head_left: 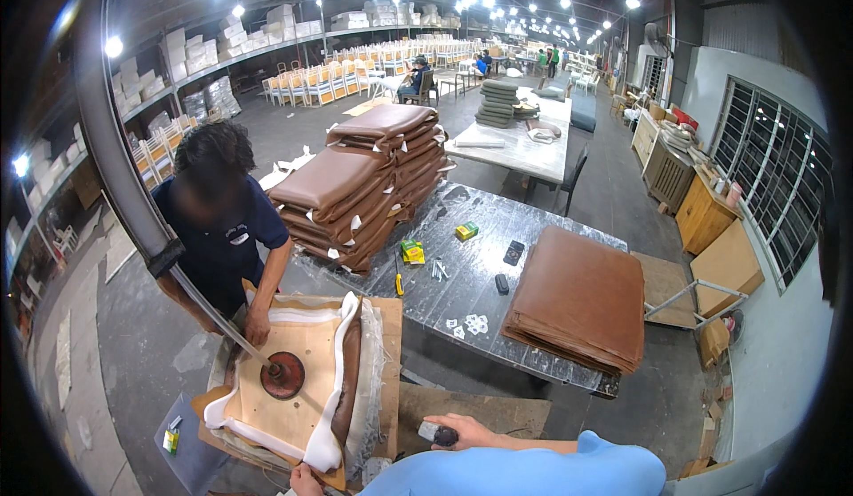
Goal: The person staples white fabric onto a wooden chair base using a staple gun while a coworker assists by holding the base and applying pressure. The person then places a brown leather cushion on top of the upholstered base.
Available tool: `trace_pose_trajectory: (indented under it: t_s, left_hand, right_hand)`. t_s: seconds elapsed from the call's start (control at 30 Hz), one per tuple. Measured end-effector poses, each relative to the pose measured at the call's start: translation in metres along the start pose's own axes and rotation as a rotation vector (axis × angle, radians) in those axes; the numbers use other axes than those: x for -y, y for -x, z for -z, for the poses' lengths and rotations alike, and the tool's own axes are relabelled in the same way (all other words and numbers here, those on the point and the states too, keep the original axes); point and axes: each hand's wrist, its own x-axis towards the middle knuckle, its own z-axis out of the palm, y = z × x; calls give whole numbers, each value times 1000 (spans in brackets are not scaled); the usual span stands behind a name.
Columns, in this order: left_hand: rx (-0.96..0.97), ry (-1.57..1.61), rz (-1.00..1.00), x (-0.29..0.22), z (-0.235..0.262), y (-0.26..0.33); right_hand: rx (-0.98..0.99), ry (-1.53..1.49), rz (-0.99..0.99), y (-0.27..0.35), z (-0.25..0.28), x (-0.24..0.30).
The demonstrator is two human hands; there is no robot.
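In front of me at the left lies an upside-down seat cushion: a pale wooden panel (286,332) edged by white foam (330,407), with a brown leather cover (348,380) around it. A red round press disc (282,376) on a metal rod bears on the panel. My left hand (306,481) is at the near corner, its fingers closed on the cover's edge, partly cut off by the frame. To the right of the cushion, my right hand (464,431) grips a grey and black staple gun (439,434), apart from the cushion. A co-worker's hand (258,325) touches the cushion's far edge.
A co-worker (222,221) stands across at the left, beside the tall metal post (115,132). The dark table (435,221) carries stacked brown cushions (355,185), a pile of leather sheets (577,292), small yellow-green boxes (412,252) and a yellow cutter (399,281).
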Motion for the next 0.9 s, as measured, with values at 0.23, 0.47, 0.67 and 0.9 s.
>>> trace_pose_trajectory:
  t_s: [0.23, 0.47, 0.67, 0.9]
  left_hand:
    - [-75, -69, 158, -7, -5, 7]
    - [-137, -56, 110, -7, -13, 16]
    - [-190, -75, 86, -12, -21, 22]
    - [-204, -63, 113, -10, -22, 25]
  right_hand:
    - [-47, 49, -27, 3, -7, -9]
    - [-106, -45, 60, 6, -7, -7]
    - [-59, -65, 65, 2, -3, -6]
    - [-6, -91, 47, 0, -2, -6]
